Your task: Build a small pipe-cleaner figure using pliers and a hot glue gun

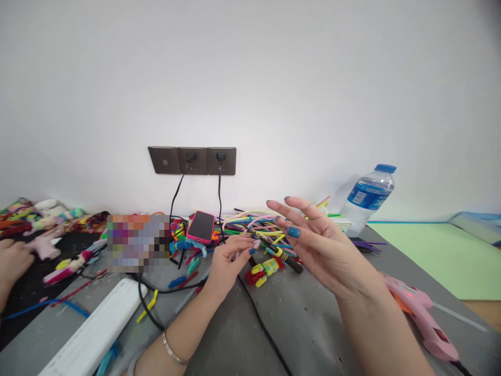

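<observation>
My right hand (317,243) is raised above the grey table (297,324), palm turned inward, fingers stretched out and apart, holding nothing. My left hand (229,258) rests low on the table with its fingers curled, pinching a thin pinkish stick (256,244) beside a heap of coloured pipe cleaners (250,222). Just right of its fingertips lie a small tool with black and yellow handles (284,258) and a red and yellow twisted piece (265,270). A bracelet circles my left wrist.
A phone in a pink case (201,226) lies by the pile. Black cables (178,190) run from wall sockets (191,160). A pink glue gun (420,313) lies at right, a water bottle (370,198) behind, a white power strip (94,329) at left. Another person's hand (11,261) is at far left.
</observation>
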A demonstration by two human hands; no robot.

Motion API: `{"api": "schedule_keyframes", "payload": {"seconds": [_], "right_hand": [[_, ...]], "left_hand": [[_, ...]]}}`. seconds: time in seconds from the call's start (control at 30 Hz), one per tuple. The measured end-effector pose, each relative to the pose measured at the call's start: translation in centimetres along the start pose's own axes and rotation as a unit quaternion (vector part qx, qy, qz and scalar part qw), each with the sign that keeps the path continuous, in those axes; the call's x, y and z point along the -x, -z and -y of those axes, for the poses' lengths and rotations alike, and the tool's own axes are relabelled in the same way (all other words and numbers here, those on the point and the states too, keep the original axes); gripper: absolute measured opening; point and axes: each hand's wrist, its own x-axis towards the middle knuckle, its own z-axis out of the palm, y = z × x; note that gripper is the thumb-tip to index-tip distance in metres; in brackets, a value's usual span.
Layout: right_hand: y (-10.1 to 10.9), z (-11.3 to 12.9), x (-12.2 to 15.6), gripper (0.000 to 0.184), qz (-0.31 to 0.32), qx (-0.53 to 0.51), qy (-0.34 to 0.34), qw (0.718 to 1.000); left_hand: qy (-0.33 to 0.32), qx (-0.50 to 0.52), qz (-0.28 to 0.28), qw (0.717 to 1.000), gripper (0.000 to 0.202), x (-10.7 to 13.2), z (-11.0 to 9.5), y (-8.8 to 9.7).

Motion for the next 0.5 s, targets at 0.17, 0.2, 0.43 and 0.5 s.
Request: {"api": "schedule_keyframes", "payload": {"seconds": [0.17,0.2,0.43,0.5], "right_hand": [[0.36,-0.07,-0.03,0.031,0.002,-0.008,-0.003,1.000],[0.44,-0.12,-0.07,0.031,0.006,-0.009,-0.001,1.000],[0.34,-0.06,-0.05,0.025,0.017,-0.015,-0.006,1.000],[0.24,0.10,0.04,0.027,0.025,-0.016,-0.012,0.999]], "left_hand": [[0.007,-0.002,0.001,1.000,0.010,0.04,-0.16,-0.03],[0.010,-0.003,0.001,1.000,0.011,0.04,-0.20,-0.04],[0.021,-0.008,-0.001,1.000,0.013,0.02,-0.32,-0.03],[0.021,-0.008,-0.002,1.000,0.013,0.03,-0.35,-0.04]]}}
